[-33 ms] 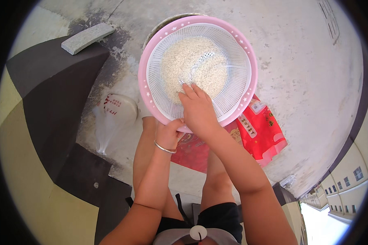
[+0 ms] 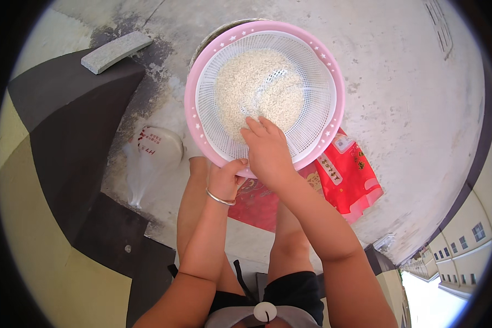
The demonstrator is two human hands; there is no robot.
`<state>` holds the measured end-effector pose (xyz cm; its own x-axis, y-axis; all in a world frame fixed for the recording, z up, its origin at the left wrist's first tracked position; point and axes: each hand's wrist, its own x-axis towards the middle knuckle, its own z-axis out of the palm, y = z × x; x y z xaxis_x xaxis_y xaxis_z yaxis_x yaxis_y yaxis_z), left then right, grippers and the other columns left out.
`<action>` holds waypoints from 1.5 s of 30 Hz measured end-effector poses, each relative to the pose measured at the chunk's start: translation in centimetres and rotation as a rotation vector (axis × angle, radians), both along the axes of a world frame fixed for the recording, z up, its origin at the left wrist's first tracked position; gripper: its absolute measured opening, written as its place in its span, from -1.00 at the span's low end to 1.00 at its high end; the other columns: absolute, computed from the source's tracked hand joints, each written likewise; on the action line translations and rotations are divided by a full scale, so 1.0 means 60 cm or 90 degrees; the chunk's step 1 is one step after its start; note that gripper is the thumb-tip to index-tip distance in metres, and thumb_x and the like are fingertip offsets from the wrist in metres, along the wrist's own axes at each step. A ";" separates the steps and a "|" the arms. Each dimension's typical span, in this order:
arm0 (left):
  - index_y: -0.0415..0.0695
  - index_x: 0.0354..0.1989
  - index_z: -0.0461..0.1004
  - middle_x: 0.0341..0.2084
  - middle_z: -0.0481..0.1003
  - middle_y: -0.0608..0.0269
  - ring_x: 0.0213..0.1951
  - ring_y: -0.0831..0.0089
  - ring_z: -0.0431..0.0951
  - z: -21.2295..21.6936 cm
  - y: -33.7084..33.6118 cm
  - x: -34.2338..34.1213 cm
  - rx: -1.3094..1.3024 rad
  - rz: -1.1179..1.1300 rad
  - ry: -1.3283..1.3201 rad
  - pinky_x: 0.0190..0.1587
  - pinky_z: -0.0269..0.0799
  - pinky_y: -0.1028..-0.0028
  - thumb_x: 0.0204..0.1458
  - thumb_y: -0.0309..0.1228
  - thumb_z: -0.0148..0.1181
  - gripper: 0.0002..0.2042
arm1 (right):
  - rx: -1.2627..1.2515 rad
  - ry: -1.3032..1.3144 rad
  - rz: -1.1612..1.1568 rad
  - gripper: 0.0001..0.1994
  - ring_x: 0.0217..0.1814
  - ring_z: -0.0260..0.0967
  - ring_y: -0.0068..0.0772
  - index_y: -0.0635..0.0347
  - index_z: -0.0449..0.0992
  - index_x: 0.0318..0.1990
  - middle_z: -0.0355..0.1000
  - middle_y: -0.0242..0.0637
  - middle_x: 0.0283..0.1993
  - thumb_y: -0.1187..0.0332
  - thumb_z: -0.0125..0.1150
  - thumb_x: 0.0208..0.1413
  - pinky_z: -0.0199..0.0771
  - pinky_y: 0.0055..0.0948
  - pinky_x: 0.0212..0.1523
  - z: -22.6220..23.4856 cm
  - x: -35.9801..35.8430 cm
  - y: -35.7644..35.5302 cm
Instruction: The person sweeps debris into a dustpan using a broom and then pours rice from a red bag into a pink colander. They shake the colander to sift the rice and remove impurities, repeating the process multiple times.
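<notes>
Gripping the near rim of a pink basin (image 2: 194, 115), the left hand (image 2: 224, 177) has its thumb laid over the top of the edge, with the other fingers largely hidden from above. Just right of that thumb, the right hand (image 2: 269, 150) reaches across the rim, its fingers (image 2: 254, 126) loosely spread and slightly bent, grasping nothing that shows. Those fingertips are at the near border of a heap of white grains (image 2: 235, 82); whether they touch the grains or hover slightly over them, I cannot tell. Beyond the fingertips the grains spread across the bottom of a white mesh basket (image 2: 320, 93), which sits inside the basin. Starting just ahead of the right fingers, a curved bare streak (image 2: 270, 80) runs away through the grains and bends to the right, letting the mesh show. Around the left wrist, behind the gripping fingers, is a silvery bangle (image 2: 221, 198). Below and to the right of the right fingers, a shiny red bag (image 2: 352, 183) lies on the pale ground (image 2: 410, 109), partly tucked beneath the basin. Well to the left of the left fingers rests a whitish plastic bag (image 2: 142, 177) with red print, and farther off, ahead and left of both hands, lies a grey stone slab (image 2: 117, 52).
</notes>
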<state>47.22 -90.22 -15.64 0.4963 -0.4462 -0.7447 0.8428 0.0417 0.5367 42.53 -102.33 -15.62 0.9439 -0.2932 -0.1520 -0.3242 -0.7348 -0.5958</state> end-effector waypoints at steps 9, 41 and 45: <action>-0.24 -0.20 0.31 -0.54 0.36 0.29 -0.66 0.62 0.29 0.001 -0.020 0.002 0.002 -0.011 -0.021 -0.75 0.05 0.65 -0.19 -0.58 0.06 -0.71 | 0.216 -0.001 -0.027 -0.63 0.05 0.34 -0.13 0.24 0.45 -0.01 0.41 -0.06 -0.01 0.61 0.00 -0.04 0.34 -0.38 0.05 -0.030 0.028 -0.060; -0.21 -0.14 0.30 -0.49 0.37 0.32 -0.66 0.66 0.28 0.004 -0.028 0.022 0.010 -0.007 -0.007 -0.77 -0.01 0.65 -0.21 -0.58 0.07 -0.64 | 0.032 0.045 -0.240 -0.45 0.33 -0.03 0.13 0.39 0.14 0.20 -0.03 0.20 0.30 0.62 -0.01 -0.04 0.04 -0.18 0.29 -0.020 0.008 -0.091; -0.20 -0.16 0.31 -0.50 0.37 0.33 -0.66 0.66 0.27 -0.005 -0.026 0.022 0.048 -0.001 0.004 -0.77 -0.03 0.66 -0.21 -0.57 0.08 -0.66 | 0.176 0.021 -0.114 -0.52 0.30 0.01 0.11 0.39 0.22 0.15 0.04 0.16 0.27 0.61 -0.03 -0.01 0.08 -0.20 0.28 -0.001 0.018 -0.038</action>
